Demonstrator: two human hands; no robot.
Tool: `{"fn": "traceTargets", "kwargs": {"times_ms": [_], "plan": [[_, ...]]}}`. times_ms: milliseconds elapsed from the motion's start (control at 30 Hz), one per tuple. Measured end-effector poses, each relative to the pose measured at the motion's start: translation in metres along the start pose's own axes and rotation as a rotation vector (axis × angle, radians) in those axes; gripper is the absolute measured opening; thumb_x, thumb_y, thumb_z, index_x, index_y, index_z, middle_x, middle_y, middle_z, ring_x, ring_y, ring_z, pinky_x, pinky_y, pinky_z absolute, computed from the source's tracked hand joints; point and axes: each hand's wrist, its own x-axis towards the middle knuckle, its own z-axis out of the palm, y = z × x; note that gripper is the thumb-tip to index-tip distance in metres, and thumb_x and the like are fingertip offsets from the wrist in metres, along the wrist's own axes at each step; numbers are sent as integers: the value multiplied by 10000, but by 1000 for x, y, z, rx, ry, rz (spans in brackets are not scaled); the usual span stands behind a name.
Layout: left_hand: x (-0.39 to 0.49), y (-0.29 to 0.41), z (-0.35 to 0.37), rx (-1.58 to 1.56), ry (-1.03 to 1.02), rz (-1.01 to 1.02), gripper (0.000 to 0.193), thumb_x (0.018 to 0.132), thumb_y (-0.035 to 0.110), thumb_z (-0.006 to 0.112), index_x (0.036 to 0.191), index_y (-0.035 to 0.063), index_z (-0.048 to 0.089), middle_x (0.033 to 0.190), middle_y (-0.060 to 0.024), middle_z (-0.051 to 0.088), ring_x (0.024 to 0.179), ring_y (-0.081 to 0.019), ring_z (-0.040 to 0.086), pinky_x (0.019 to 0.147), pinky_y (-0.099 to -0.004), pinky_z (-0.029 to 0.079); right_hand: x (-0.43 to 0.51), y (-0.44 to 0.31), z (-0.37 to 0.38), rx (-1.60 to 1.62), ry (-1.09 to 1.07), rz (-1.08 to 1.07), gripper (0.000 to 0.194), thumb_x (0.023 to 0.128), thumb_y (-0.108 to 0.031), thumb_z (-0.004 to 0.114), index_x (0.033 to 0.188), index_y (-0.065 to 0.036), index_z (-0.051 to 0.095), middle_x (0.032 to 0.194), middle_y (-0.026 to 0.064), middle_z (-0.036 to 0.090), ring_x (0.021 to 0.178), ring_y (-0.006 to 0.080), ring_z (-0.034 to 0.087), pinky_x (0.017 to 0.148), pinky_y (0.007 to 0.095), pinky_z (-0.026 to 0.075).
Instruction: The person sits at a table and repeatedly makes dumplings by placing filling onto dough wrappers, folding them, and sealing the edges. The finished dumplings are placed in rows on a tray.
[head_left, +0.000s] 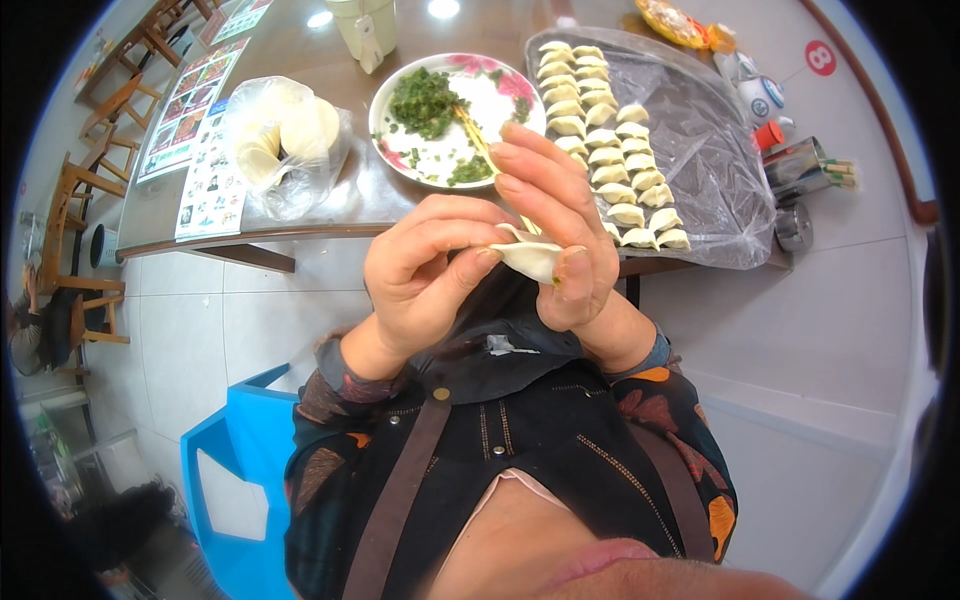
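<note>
A folded dumpling (531, 260) is between my two hands, above the near edge of the table. My left hand (427, 262) pinches its left end between thumb and fingers. At the other end, my right hand (562, 225) has its thumb against the dough, its fingers stretched upward. Yellow chopsticks (472, 135) slant from the plate down behind my right fingers; whether that hand grips them cannot be told. Beyond the hands lies a white plate with pink flowers (382, 154), holding chopped green filling (424, 101). Round dough wrappers (315, 127) sit in a clear plastic bag (289, 199) to the left.
Rows of dumplings (600, 139) stand on a plastic-covered tray (705, 150) at right. A pale green cup (364, 30), printed menu sheets (199, 97), a teapot (761, 97) and a metal chopstick holder (795, 169) share the table. A blue plastic chair (255, 420) is at lower left.
</note>
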Motion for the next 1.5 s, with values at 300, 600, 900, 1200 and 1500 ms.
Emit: {"fn": "traceTargets", "kwargs": {"times_ms": [300,600,900,1200,1500], "plan": [[-8,-8,-1,-479,55,-403,207,851,-35,651,1058,-34,659,1130,-105,582,1017,-180,574,859,-286,463,-6,1,-6,-104,-79,-4,442,962,-182,330,1191,86,596,1273,248,559,1218,425,498,1010,474,397],[-7,-2,10,-318,154,-267,81,934,-9,563,1007,-25,595,1084,-83,570,993,-136,534,885,-273,423,12,-8,2,-191,-82,23,361,902,-153,478,1155,62,620,1229,205,596,1182,408,530,969,471,408],[-13,10,24,-126,168,-141,103,955,9,539,1052,-22,556,1033,-63,587,937,-124,548,859,-256,430,8,-17,3,-329,-66,-37,319,877,-101,533,1131,70,620,1192,204,613,1097,376,588,946,458,426],[-16,1,21,-779,245,-486,169,977,43,525,1110,-44,583,1030,-73,621,938,-135,579,844,-274,464,-2,-9,13,-200,48,4,316,910,-66,487,1168,100,560,1156,257,616,984,374,630,844,448,497],[-21,3,30,-300,306,-341,192,994,84,521,1074,-66,611,1058,-87,622,952,-124,566,853,-246,451,-8,-1,14,-264,-14,26,333,961,-118,425,1194,100,520,1112,256,628,923,359,666,808,410,537]]}}
